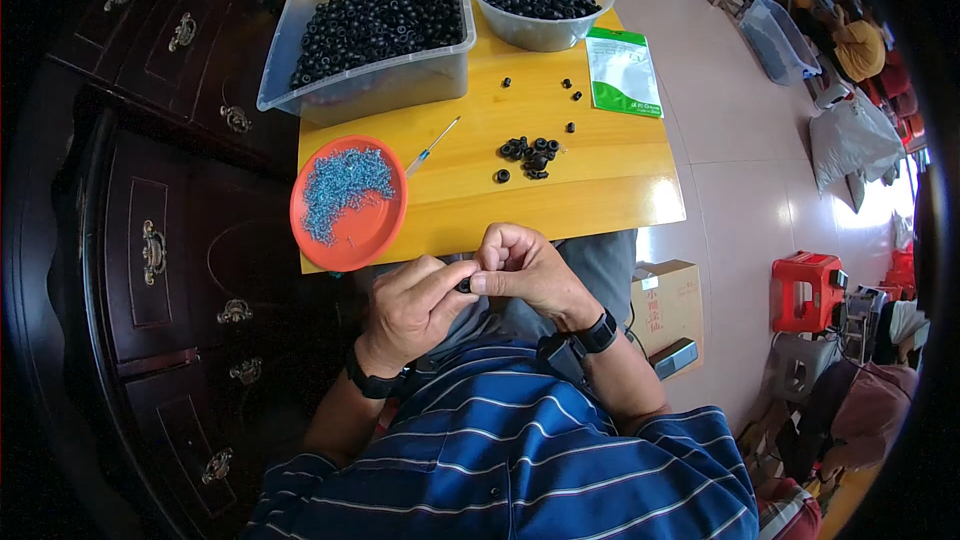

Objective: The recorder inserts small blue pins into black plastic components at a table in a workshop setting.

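My left hand [415, 305] and my right hand [525, 275] meet over my lap, just off the table's near edge. Both are closed, and a small round black part [464, 285] is pinched between their thumbs and fingertips. The fingers hide most of it. Left of centre, an orange-red plate [362, 252] holds a heap of tiny blue pieces [340, 185]. A loose pile of small black ring-shaped parts [540, 148] lies on the yellow table [450, 210], with a few single ones farther back. Beside the plate lies a thin tool with a blue-and-white handle [425, 155].
A large clear bin [360, 100] and a round clear tub [535, 35], both filled with black parts, stand at the back. A green-and-white packet [624, 75] lies at right. Dark drawers [150, 240] line the left; a carton [665, 305] and red stool [805, 290] stand right.
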